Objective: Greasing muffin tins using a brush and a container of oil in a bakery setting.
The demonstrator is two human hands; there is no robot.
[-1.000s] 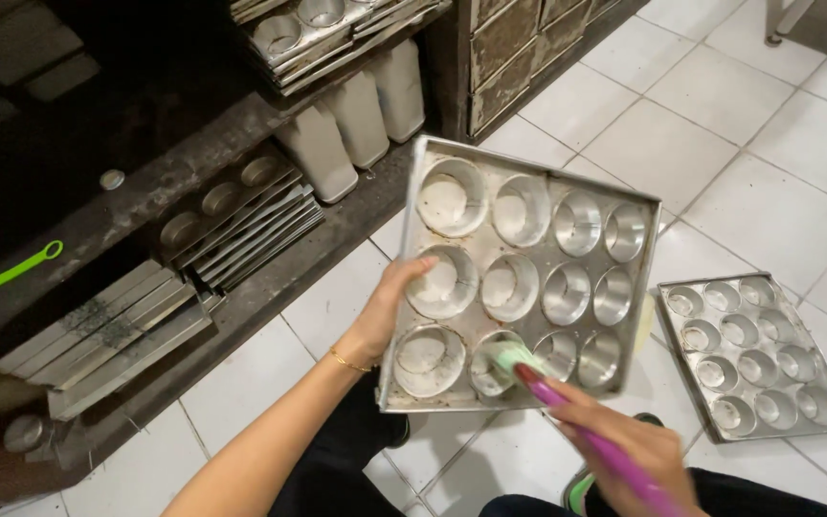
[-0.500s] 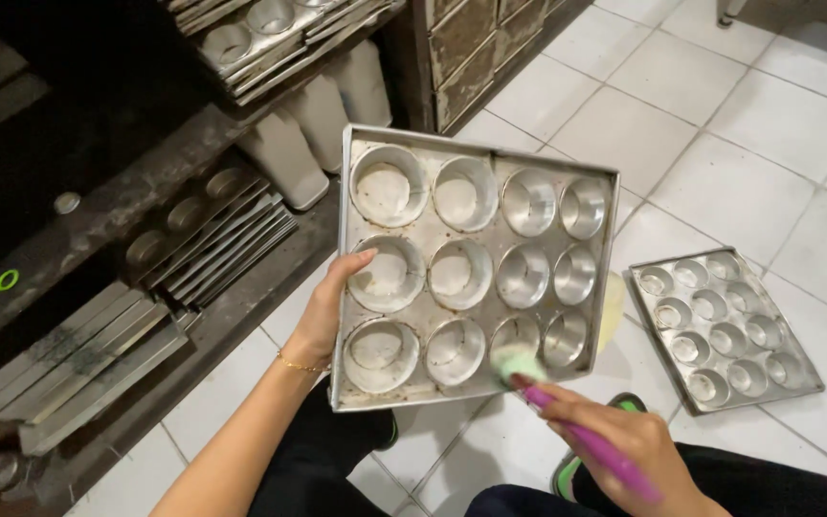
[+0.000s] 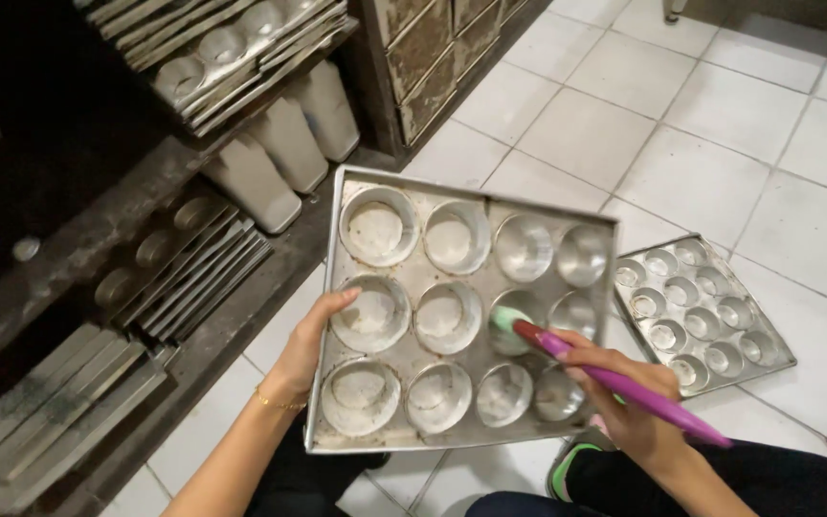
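My left hand (image 3: 306, 347) grips the left edge of a metal muffin tray (image 3: 476, 210) with twelve round cups, holding it tilted up above the floor. My right hand (image 3: 624, 393) holds a brush with a purple handle (image 3: 636, 393); its pale green head (image 3: 507, 320) rests in a cup of the middle row, third from the left. Several cups on the left look whitish and coated, while those on the right look shinier.
A second muffin tray (image 3: 701, 311) lies flat on the white tiled floor at the right. Dark shelves at the left hold stacks of similar trays (image 3: 179, 263) and flat pans (image 3: 59, 412). White containers (image 3: 284, 144) stand by the shelf. My shoe (image 3: 571, 458) shows below.
The tray has shifted lower and more central in view. The brush head has moved up from a bottom-row cup into a middle-row cup.
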